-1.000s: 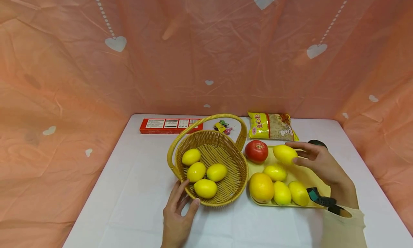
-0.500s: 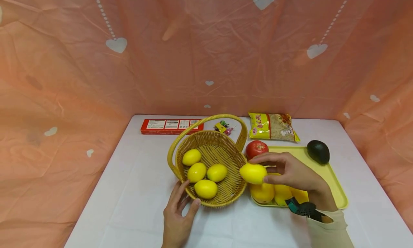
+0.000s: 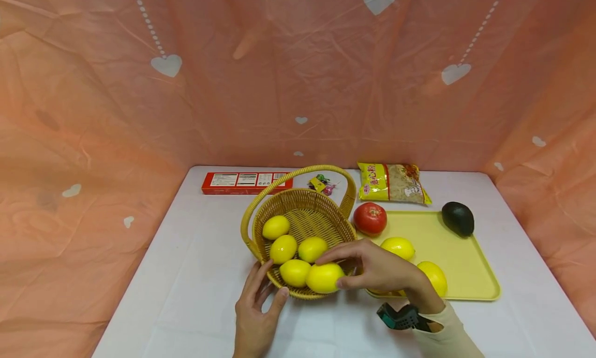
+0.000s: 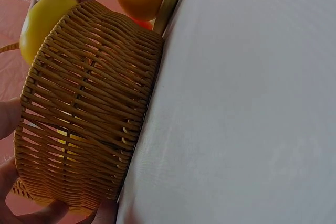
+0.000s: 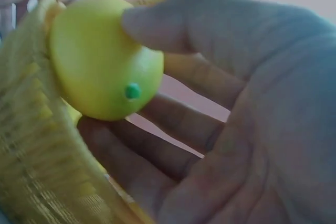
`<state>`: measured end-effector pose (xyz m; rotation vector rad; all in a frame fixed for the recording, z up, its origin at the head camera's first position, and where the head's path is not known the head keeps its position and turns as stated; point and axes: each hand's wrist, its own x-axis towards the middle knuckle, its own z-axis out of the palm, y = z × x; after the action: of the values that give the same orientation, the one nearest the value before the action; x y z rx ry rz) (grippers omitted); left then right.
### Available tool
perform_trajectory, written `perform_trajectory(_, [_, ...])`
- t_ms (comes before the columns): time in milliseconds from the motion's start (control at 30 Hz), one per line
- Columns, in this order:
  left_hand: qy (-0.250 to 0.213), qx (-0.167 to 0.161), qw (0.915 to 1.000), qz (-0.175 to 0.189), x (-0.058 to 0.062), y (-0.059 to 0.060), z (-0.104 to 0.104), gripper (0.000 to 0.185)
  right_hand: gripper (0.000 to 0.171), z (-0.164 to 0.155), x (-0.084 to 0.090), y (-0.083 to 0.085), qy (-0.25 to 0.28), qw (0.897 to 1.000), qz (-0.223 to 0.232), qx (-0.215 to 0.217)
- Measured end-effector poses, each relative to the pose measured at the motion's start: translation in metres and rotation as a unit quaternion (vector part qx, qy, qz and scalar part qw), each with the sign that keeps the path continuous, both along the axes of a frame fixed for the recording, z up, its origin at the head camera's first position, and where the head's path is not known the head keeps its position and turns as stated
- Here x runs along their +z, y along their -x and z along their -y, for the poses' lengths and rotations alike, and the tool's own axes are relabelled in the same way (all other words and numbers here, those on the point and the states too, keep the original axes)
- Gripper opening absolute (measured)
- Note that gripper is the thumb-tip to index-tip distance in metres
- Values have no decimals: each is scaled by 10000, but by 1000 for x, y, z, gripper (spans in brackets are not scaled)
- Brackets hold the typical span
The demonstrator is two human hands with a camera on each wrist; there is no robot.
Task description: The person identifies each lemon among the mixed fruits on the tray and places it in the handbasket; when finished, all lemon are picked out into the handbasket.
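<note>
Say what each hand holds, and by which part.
Right hand pinches a lemon by its sides, fingers above, thumb below. Left hand steadies the basket at its near rim.

Woven wicker basket (image 3: 304, 218), smooth glossy lemon (image 3: 324, 278), matt plastic tray (image 3: 458, 254)

A staged tabletop set for recording, dressed like a kitchen corner rather than a real one.

A white-clothed counter (image 3: 195, 275) fills the lower half of the frame, closed in at the back and both sides by a crinkled peach plastic backdrop printed with white hearts (image 3: 166, 64), which hides any actual room. Groceries are laid out as props: a woven yellow wicker basket with a handle (image 3: 302, 213) at centre, a flat pale-yellow plastic tray (image 3: 465, 259) at lower right, a yellow packet of dried food (image 3: 392, 182) and a long red carton (image 3: 247, 182) along the back edge.
</note>
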<state>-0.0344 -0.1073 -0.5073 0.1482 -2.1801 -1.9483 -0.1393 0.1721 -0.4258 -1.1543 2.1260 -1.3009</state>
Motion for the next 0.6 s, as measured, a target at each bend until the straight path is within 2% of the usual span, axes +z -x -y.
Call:
perform_trajectory(367, [22, -33, 10000, -73, -1, 0, 1, 62, 45, 34, -8, -8, -373, 9956, -729, -464])
perform_trajectory(467, [31, -56, 9999, -107, -1, 0, 0, 62, 45, 32, -5, -8, -335, 9946, -725, -656])
perform_trajectory(600, [27, -83, 9999, -129, -2, 0, 0, 63, 43, 15, -1, -1, 17, 9953, -377, -889])
